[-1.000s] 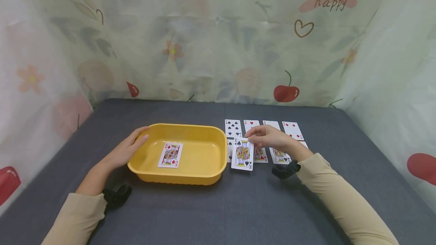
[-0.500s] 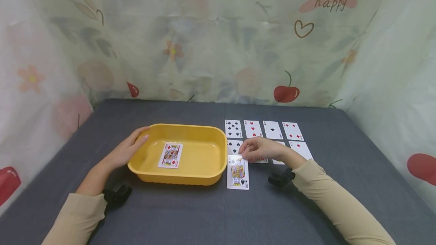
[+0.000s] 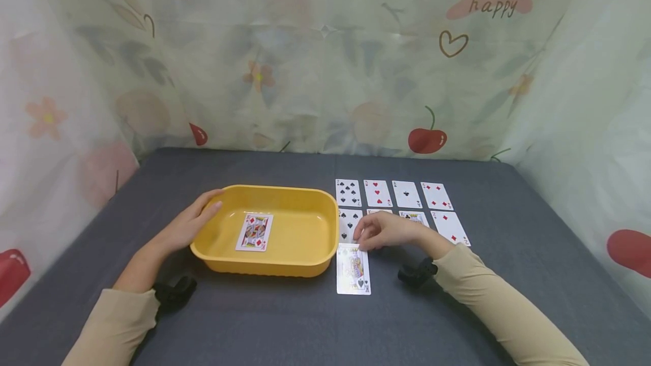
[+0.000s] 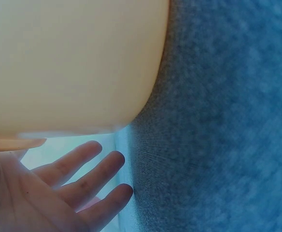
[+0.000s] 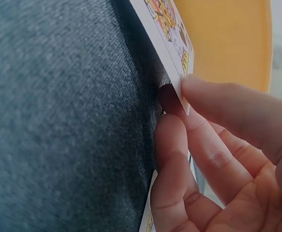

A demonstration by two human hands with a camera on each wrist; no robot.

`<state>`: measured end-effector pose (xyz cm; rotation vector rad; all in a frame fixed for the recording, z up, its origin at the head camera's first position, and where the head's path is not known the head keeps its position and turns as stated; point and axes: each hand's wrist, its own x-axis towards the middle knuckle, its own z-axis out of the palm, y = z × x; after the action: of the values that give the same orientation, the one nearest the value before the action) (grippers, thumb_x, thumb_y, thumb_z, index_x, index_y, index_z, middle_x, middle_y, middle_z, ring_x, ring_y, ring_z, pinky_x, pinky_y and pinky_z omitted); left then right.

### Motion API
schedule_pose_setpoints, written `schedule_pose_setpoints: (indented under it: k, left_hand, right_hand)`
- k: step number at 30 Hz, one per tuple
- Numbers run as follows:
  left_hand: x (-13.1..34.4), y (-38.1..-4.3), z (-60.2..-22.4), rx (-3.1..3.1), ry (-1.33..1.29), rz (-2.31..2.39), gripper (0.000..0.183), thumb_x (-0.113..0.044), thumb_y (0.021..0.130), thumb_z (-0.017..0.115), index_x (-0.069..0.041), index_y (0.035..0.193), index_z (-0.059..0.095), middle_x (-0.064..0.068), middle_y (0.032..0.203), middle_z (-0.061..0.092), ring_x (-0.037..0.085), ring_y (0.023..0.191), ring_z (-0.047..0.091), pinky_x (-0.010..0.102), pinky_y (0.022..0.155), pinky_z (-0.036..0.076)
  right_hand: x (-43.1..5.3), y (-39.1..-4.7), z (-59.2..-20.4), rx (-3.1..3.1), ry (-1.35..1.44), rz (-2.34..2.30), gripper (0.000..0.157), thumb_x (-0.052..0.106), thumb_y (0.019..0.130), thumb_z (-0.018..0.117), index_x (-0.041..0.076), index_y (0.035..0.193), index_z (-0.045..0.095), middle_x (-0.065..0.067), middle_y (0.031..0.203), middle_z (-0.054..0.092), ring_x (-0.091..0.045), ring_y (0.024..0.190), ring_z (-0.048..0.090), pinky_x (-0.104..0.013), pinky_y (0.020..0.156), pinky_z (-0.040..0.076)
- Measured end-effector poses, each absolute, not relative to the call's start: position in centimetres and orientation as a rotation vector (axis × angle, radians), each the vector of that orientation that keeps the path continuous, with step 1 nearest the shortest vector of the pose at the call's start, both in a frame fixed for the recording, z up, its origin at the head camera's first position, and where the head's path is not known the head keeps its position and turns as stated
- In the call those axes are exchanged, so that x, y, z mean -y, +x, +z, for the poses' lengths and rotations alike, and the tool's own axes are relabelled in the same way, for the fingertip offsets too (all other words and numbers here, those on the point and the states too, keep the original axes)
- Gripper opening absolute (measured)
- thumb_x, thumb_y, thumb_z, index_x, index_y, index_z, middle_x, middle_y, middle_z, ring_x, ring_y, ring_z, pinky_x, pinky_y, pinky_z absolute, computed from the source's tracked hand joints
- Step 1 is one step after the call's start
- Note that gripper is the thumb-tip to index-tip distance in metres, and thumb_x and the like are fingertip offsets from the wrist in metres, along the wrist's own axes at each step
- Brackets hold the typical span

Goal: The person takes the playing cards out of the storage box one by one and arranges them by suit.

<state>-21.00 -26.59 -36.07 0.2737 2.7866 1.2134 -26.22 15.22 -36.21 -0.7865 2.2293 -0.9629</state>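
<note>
A king of spades (image 3: 353,273) is pinched at its top right corner between the thumb and fingers of my right hand (image 3: 389,229), tilted close over the cloth beside the tray. In the right wrist view the thumb lies on the face of the card (image 5: 166,29), with fingertips behind it. My left hand (image 3: 185,222) rests at the left rim of the yellow plastic tray (image 3: 274,270), thumb over the rim. The left wrist view shows its other fingers (image 4: 90,186) spread outside the tray wall (image 4: 78,67). A king of diamonds (image 3: 254,231) lies face up inside the tray.
Two rows of face-up cards lie right of the tray, among them a seven of spades (image 3: 348,192), an ace of clubs (image 3: 406,194) and a two of diamonds (image 3: 450,228). My right hand partly covers the nearer row. A printed curtain (image 3: 325,72) encloses the dark table (image 3: 285,326).
My right hand has drawn the king of spades toward me and slightly left, off the nearer row, uncovering cards behind it. The left hand and tray have stayed put.
</note>
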Motion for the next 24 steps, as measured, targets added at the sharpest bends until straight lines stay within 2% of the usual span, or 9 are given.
schedule_pose_setpoints:
  k: [8, 24]
  left_hand:
    - [26.61, -21.0, -36.13, -2.791, 0.275, 1.203, 0.061, -0.043, 0.101, 0.031, -0.004, 0.146, 0.02, 0.026, 0.15, 0.022, 0.042, 0.131, 0.032, 0.058, 0.104, 0.029]
    - [26.49, -20.91, -35.95, -2.792, 0.274, 1.207, 0.061, -0.042, 0.101, 0.031, -0.004, 0.146, 0.021, 0.026, 0.15, 0.021, 0.042, 0.133, 0.029, 0.058, 0.105, 0.028]
  right_hand:
    - [-15.12, -26.02, -36.28, -2.227, -0.805, -0.973, 0.023, 0.011, 0.082, 0.069, 0.0, 0.1, 0.06, -0.013, 0.089, 0.072, -0.007, 0.073, 0.058, -0.021, 0.07, 0.046]
    - [-15.14, -25.88, -35.88, -2.332, -0.844, -0.956, 0.017, 0.015, 0.085, 0.067, 0.004, 0.098, 0.064, -0.011, 0.087, 0.071, -0.012, 0.07, 0.057, -0.023, 0.063, 0.047]
